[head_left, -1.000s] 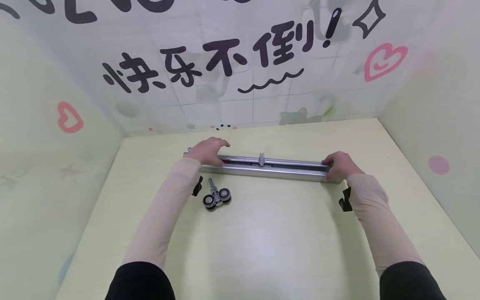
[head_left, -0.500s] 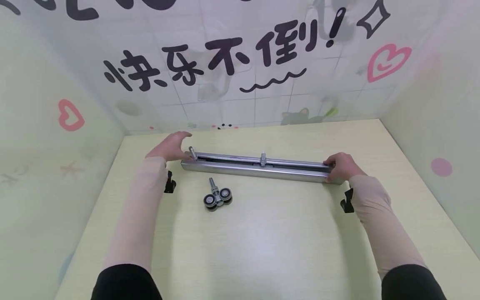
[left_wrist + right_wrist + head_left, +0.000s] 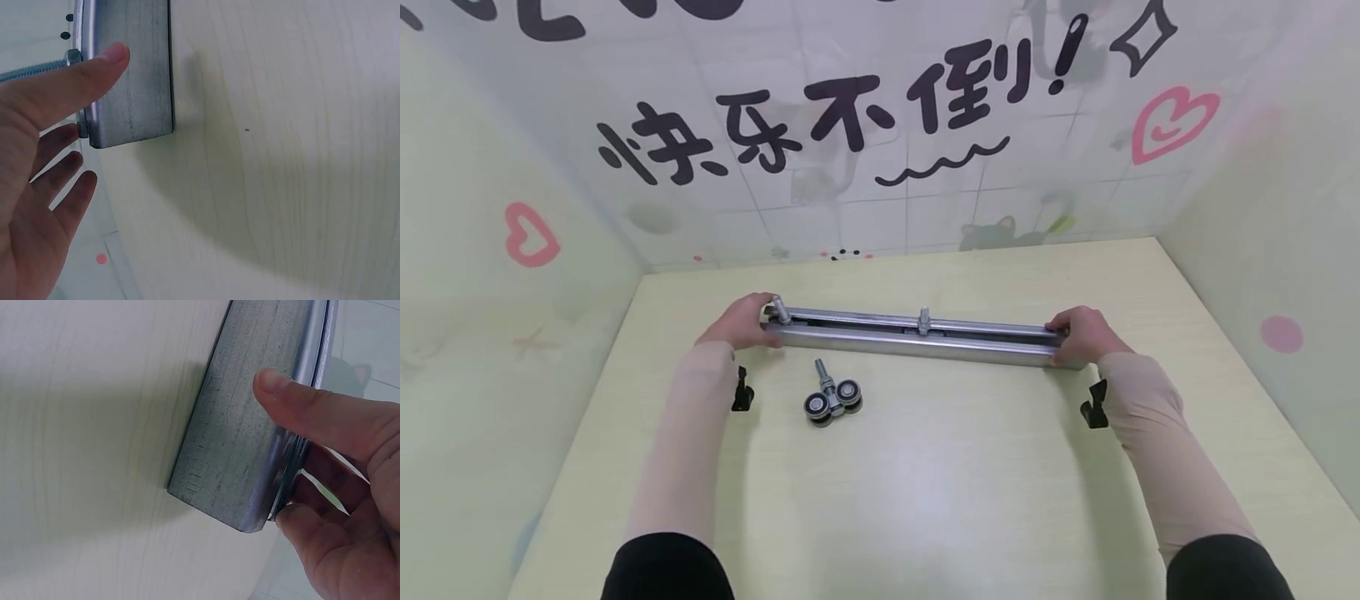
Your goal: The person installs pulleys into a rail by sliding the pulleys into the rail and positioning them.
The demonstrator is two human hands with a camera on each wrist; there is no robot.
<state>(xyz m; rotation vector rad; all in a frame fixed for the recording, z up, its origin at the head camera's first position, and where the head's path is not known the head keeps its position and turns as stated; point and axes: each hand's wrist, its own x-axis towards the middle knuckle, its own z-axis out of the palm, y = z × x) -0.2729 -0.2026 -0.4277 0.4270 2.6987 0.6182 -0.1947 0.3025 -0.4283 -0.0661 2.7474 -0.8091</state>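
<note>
A slotted metal track (image 3: pixel 880 343) lies across the far half of the table, slot upward. Two threaded bolts stand out of the slot: one bolt (image 3: pixel 781 311) by the left end, another bolt (image 3: pixel 923 320) near mid-length. My left hand (image 3: pixel 739 323) holds the left end; in the left wrist view its thumb (image 3: pixel 75 90) lies over the side wall, beside the bolt's nut (image 3: pixel 74 57). The other end is gripped by my right hand (image 3: pixel 1086 335), thumb (image 3: pixel 306 409) on the near wall and fingers behind. In front of the track rests a loose roller trolley (image 3: pixel 833 400) with its bolt.
The pale wooden table (image 3: pixel 910 483) runs back to a printed wall sheet (image 3: pixel 850 208) with dark lettering. Side panels flank it at left and right. Black wrist mounts (image 3: pixel 742 392) hang below both wrists.
My left hand has moved left from over the track, past its end, then come down around that end. My right hand stays at the right end. The loose trolley stays put.
</note>
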